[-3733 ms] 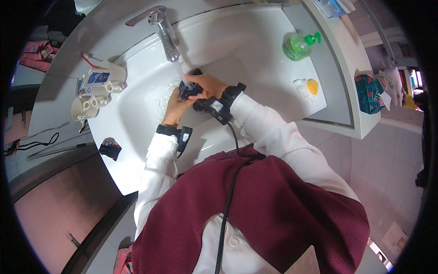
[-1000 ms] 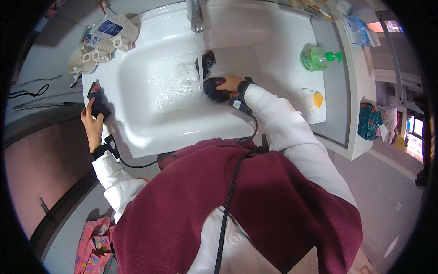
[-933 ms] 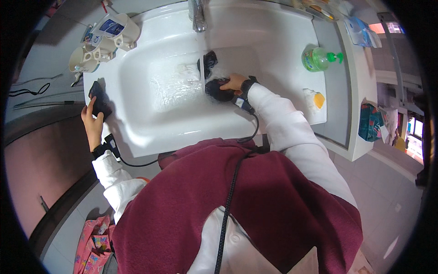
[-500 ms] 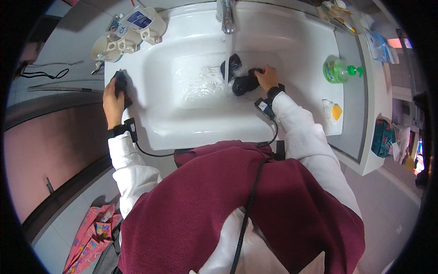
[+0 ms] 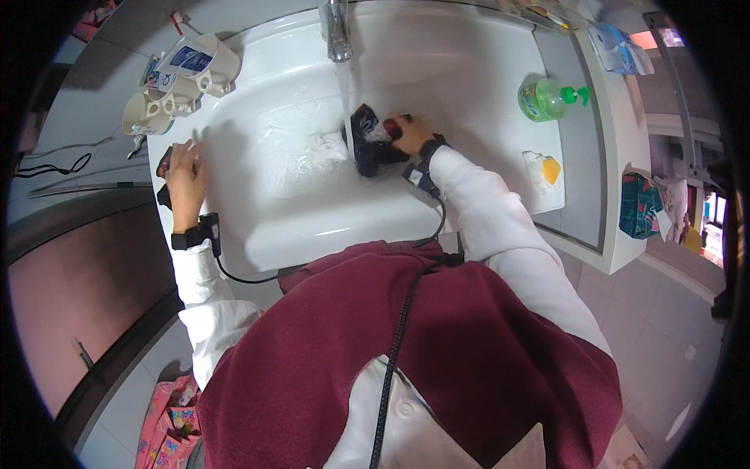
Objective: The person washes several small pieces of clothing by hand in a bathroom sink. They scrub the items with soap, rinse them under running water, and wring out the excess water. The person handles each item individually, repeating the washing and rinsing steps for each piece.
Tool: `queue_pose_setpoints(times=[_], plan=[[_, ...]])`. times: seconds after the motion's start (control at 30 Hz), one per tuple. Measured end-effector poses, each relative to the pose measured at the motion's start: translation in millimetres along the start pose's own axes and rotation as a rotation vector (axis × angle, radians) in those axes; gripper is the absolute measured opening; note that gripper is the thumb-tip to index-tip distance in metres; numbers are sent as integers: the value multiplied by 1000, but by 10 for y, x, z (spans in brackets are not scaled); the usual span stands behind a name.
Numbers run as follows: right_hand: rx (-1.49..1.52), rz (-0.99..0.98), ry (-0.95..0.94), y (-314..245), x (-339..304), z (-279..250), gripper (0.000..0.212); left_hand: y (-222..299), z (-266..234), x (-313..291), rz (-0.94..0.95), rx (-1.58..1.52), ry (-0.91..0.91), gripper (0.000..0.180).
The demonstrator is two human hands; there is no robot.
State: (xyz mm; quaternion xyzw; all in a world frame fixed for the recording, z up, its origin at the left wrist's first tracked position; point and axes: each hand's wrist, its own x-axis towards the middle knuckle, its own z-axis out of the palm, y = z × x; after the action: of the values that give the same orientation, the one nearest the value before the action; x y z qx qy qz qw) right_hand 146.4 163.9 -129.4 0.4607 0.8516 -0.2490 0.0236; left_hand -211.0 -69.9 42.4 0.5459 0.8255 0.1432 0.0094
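Note:
Water runs from the metal tap [image 5: 336,31] into the white sink [image 5: 312,227]. My right hand [image 5: 408,133] is closed on a dark wet cloth [image 5: 366,141], which it holds under the stream in the middle of the basin. My left hand [image 5: 186,178] lies on the sink's left rim with its fingers stretched forward, over a small dark object [image 5: 163,166] that shows beside the palm. Whether the hand grips that object is hidden. Both wrists carry black bands with cables.
Several white cups [image 5: 168,90] stand at the sink's back left corner. A green soap pump bottle [image 5: 547,98] and a yellow and white sponge [image 5: 544,167] sit on the right ledge. A teal bag [image 5: 641,205] hangs farther right. A black cable [image 5: 47,167] lies on the grey counter at left.
My left hand left the basin, where both hands worked the cloth, and went to the left rim. My right hand stayed at the cloth under the water.

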Motion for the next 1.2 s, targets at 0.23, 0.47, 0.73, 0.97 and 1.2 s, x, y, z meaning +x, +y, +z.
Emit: queue_pose_setpoints(times=[0.23, 0.47, 0.73, 0.97, 1.2], plan=[[509, 194, -793, -426, -7, -275, 47, 988, 286, 111, 44, -430, -418, 32], [1205, 106, -721, -903, 45, -938, 35, 1570, 1027, 470, -60, -932, -635, 67], [897, 190, -362, -530, 130, -802, 32, 1371, 1593, 321, -340, -885, -809, 50], [-172, 52, -70, -270, 144, -135, 71, 1510, 1735, 39, 217, -597, -950, 45], [217, 14, -339, -20, 351, 24, 40, 1434, 1848, -61, 228, -526, -1000, 52]])
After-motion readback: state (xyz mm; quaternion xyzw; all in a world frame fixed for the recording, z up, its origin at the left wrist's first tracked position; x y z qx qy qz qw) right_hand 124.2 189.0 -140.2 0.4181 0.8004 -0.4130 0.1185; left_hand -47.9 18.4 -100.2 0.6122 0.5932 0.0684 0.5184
